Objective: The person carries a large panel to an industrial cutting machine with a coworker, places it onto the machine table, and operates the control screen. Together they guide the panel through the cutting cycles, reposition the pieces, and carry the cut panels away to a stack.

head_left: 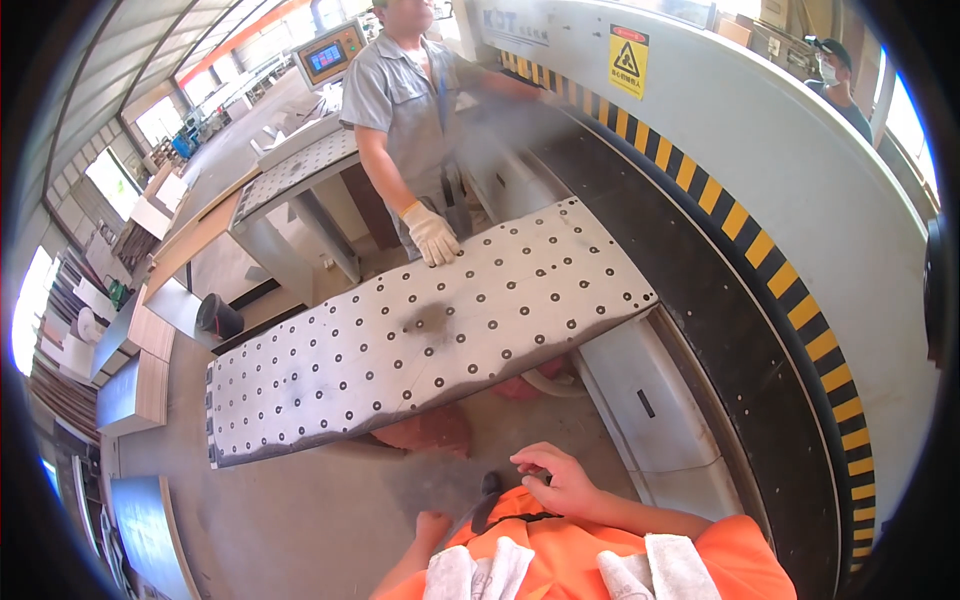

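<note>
My right hand (pixel 556 480) is held in front of my orange clothing, loosely bent, with fingers apart and nothing visible in them. Lower and to the left hangs my left hand (pixel 432 526), near my leg; its fingers are too small and hidden to read. Both hands are apart from the long pale table (pixel 385 352), which is dotted with rows of dark round nozzles and bears a dark smudge. On the far edge of that table rests a co-worker's gloved hand (pixel 432 236). The co-worker's other arm reaches toward the machine and is blurred.
A large white machine (pixel 730 120) with a black-and-yellow striped guard (pixel 760 250) runs along the right, above a dark bed (pixel 690 270). A grey cabinet (pixel 650 400) stands below. Farther left are a dark bucket (pixel 218 318), stacked panels (pixel 135 395) and a control screen (pixel 326 58).
</note>
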`<state>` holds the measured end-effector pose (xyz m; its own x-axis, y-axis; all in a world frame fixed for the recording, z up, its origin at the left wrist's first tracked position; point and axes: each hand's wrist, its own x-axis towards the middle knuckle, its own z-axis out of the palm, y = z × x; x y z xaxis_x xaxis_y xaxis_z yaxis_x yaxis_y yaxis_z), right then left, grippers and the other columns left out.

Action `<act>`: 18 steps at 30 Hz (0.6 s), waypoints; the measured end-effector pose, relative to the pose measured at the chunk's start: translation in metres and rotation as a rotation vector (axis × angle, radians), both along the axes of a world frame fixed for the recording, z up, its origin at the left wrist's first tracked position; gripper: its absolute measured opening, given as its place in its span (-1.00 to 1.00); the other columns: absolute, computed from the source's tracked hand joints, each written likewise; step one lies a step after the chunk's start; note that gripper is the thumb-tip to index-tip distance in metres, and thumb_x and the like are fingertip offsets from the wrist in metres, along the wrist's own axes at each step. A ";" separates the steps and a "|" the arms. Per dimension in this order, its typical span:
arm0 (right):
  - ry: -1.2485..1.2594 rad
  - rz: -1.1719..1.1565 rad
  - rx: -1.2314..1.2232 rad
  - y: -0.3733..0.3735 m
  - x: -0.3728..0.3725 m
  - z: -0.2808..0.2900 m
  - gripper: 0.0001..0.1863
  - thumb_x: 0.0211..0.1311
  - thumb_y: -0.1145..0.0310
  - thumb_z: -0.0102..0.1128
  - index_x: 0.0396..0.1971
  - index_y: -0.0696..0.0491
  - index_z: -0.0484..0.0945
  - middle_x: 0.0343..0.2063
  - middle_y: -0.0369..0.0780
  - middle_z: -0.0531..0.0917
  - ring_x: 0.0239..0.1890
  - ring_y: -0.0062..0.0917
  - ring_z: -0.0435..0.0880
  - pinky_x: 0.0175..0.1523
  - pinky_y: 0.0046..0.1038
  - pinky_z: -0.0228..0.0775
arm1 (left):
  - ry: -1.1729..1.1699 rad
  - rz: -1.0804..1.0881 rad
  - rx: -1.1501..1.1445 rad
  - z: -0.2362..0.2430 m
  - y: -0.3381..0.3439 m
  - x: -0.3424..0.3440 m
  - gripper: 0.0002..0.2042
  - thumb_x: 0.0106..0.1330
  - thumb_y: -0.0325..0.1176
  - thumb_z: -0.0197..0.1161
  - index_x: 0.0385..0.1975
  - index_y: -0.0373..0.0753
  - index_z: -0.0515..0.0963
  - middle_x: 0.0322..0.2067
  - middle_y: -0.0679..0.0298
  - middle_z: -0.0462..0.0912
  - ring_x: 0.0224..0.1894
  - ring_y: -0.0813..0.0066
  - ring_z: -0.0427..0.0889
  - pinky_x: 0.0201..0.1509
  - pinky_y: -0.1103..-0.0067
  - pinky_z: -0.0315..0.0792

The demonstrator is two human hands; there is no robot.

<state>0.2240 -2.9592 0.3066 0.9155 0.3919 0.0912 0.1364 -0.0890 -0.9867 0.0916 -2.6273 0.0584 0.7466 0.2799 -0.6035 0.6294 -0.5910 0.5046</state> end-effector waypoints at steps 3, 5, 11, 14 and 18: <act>0.030 0.035 -0.026 0.014 0.003 0.007 -0.65 0.18 0.59 0.12 0.00 0.12 0.54 -0.06 -0.19 0.53 -0.14 -0.50 0.61 0.01 -0.50 0.52 | -0.200 -0.082 -0.042 -0.002 -0.008 0.035 -0.75 0.12 -0.22 0.19 -0.46 -0.28 0.70 -0.55 0.02 0.68 -0.44 0.17 0.73 -0.30 0.34 0.54; 0.034 0.015 -0.032 0.016 0.007 0.005 -0.65 0.19 0.58 0.13 0.00 0.11 0.54 -0.05 -0.18 0.52 -0.13 -0.49 0.61 0.03 -0.49 0.52 | -0.224 -0.074 -0.097 0.010 -0.013 0.066 -0.74 0.16 -0.23 0.15 -0.48 -0.26 0.70 -0.56 0.05 0.68 -0.44 0.17 0.72 -0.29 0.35 0.54; 0.002 -0.055 -0.092 0.025 0.010 0.014 -0.69 0.19 0.60 0.17 -0.04 0.15 0.57 -0.08 -0.16 0.55 -0.14 -0.50 0.62 -0.01 -0.49 0.51 | -0.206 0.028 -0.203 -0.010 0.027 0.092 -0.70 0.24 -0.25 0.06 -0.53 -0.22 0.71 -0.57 0.12 0.70 -0.42 0.21 0.72 -0.24 0.40 0.54; 0.015 -0.074 -0.111 0.035 0.012 0.012 -0.69 0.18 0.60 0.17 -0.04 0.15 0.57 -0.08 -0.16 0.56 -0.14 -0.50 0.62 -0.01 -0.49 0.51 | -0.124 0.031 -0.193 -0.040 0.057 0.079 -0.70 0.23 -0.23 0.08 -0.55 -0.21 0.71 -0.55 0.13 0.71 -0.39 0.22 0.73 -0.21 0.39 0.55; 0.025 -0.091 -0.155 0.042 0.020 0.012 -0.68 0.17 0.61 0.17 -0.05 0.15 0.57 -0.09 -0.15 0.56 -0.14 -0.50 0.63 -0.02 -0.49 0.52 | -0.071 -0.067 -0.045 -0.062 0.075 0.057 -0.72 0.16 -0.18 0.15 -0.57 -0.21 0.71 -0.53 0.09 0.71 -0.38 0.19 0.73 -0.17 0.34 0.56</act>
